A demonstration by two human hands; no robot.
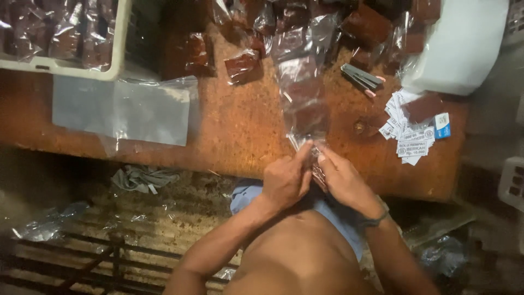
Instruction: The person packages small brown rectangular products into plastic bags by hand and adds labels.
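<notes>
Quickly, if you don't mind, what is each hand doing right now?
Left hand: closed, pinching the near end of the clear plastic bag.
Right hand: closed, pinching the same end.

Person, head-camera view. Torso bare, no shirt; both arms bare to the shoulder, no sleeves. Light blue shorts (333, 216) at the waist. Dark thin wristband (373, 220) on right wrist. Left hand (286, 181) and right hand (343, 180) ungloved, no rings discernible in dim light.
</notes>
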